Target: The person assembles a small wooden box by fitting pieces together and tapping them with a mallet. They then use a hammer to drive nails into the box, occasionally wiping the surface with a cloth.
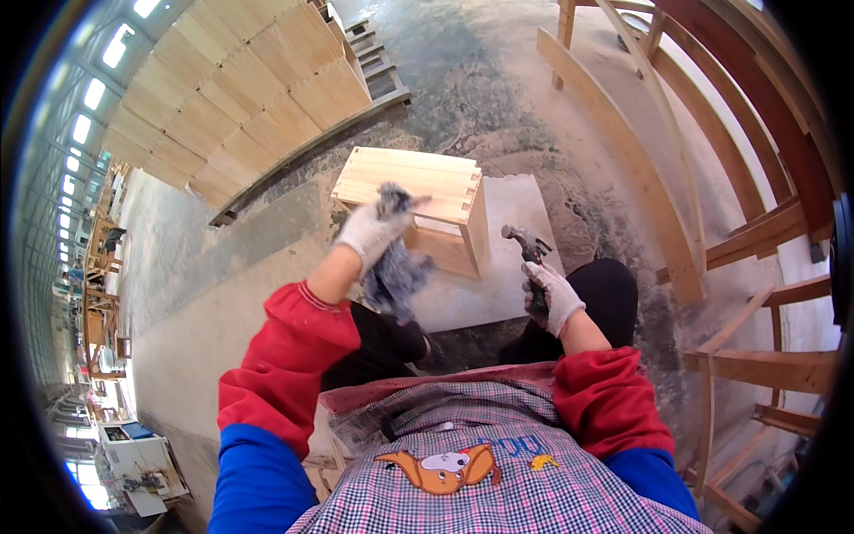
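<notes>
A dark grey cloth [397, 278] hangs from my left hand [371, 233], which wears a pale work glove and is closed around it. Part of the cloth sticks up above the fingers, close to the top of a light wooden drawer box [405, 175] with jointed corners. Whether the cloth touches the wood I cannot tell. My right hand [558, 296], gloved too, grips a claw hammer [527, 243] by its dark handle, head upward, to the right of the box. Beneath the box lies a pale flat board [520, 206].
Stacked wooden boxes [240, 89] stand on a pallet [378, 76] at the far left. Wooden frames and long planks [623, 151] line the right side. A white cabinet [140, 458] stands at the lower left. My knees flank the board's near edge.
</notes>
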Demonstrator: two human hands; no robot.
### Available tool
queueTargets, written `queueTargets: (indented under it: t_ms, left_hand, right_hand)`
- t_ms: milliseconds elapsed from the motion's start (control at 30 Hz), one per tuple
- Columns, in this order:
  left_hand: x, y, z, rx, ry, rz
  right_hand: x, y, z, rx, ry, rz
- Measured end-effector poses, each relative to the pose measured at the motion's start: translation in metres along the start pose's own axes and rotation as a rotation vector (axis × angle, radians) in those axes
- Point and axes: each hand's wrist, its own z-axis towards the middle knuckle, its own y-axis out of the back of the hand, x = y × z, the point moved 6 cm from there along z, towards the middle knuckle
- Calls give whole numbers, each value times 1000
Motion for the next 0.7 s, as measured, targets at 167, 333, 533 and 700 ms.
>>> queueTargets:
  t_ms: [167,333,533,700]
  left_hand:
    - [-100,39,10,-604,-463,990]
    - [-77,3,55,-287,-444,1009]
    - [-44,-20,66,-438,-332,1000]
    - [-55,-23,64,-434,-300,1020]
  right_hand:
    - [12,-2,-1,39,224,-51]
    - [38,-36,-42,37,399,-277]
    - [109,-119,-129,55,833,-692]
    - [119,-146,-146,45,1235,-969]
